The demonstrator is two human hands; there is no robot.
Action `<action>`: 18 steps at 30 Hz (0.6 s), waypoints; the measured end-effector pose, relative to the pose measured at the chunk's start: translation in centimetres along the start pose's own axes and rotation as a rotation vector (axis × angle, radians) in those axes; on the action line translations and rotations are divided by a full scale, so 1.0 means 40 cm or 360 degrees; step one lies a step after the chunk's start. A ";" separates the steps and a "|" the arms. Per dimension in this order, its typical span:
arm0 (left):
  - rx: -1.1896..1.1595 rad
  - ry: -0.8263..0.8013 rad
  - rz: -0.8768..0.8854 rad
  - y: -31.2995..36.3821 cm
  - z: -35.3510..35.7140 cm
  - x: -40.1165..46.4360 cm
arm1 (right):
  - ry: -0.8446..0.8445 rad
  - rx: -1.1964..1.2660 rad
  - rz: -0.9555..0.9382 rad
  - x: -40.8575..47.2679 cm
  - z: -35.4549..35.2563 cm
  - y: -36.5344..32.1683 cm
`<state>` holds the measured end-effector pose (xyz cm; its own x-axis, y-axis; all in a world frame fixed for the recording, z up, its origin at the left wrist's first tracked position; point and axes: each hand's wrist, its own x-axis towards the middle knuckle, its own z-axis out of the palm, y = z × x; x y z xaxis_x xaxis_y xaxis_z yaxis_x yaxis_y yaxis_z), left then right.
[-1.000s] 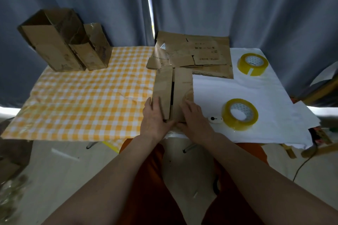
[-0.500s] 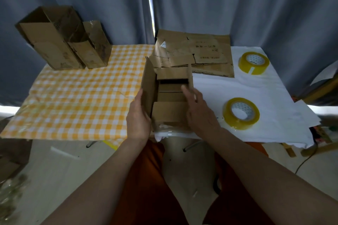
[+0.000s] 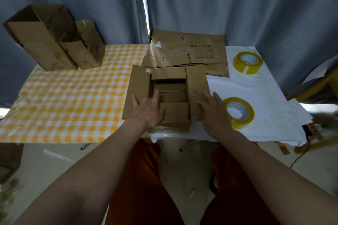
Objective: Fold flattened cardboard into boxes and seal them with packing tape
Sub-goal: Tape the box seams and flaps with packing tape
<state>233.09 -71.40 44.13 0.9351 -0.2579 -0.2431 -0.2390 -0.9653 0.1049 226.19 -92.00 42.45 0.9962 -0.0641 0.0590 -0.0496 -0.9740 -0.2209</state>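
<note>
A small brown cardboard box (image 3: 172,97) stands opened at the table's near edge, its long flaps spread left and right and its short flaps turned inward. My left hand (image 3: 148,110) lies flat on the left flap with straight fingers. My right hand (image 3: 213,110) rests with spread fingers on the right flap. A yellow roll of packing tape (image 3: 238,112) sits just right of my right hand. A second roll (image 3: 247,62) lies farther back on the right. Several flattened cardboard sheets (image 3: 188,51) are piled behind the box.
Two folded boxes (image 3: 53,40) stand open-topped at the back left on the orange checked cloth (image 3: 69,100). White cloth (image 3: 265,93) covers the table's right half. Grey curtains hang behind. A wooden frame (image 3: 318,86) juts in at the right edge.
The box went from closed flaps pressed under both hands to open. Its long flaps have swung outward, and both hands moved apart from its near end onto those flaps.
</note>
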 end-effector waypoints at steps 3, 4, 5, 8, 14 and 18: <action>-0.0466 0.0294 -0.0176 0.005 -0.025 0.006 | -0.0045 0.0105 -0.0081 0.013 -0.008 0.012; -0.0680 0.0368 -0.0232 0.002 -0.028 0.003 | -0.0044 0.0147 -0.0047 0.020 -0.013 0.013; -0.0859 0.0404 -0.0276 -0.003 -0.030 -0.004 | -0.0046 0.0156 -0.0011 0.027 -0.017 0.011; -0.1059 0.0323 -0.0338 -0.027 -0.020 -0.034 | -0.0061 0.0056 0.0076 0.049 -0.021 -0.006; -0.0680 0.0013 -0.0375 -0.044 -0.025 -0.104 | -0.0128 -0.0278 -0.0214 0.130 -0.007 -0.071; -0.0451 -0.0145 -0.0386 -0.063 -0.018 -0.102 | -0.0403 -0.0512 -0.0493 0.229 -0.011 -0.105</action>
<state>230.06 -67.89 45.55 0.9254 -0.0381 -0.3770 0.0803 -0.9526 0.2933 235.48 -88.60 44.35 0.9518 0.2539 -0.1721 0.2709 -0.9591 0.0827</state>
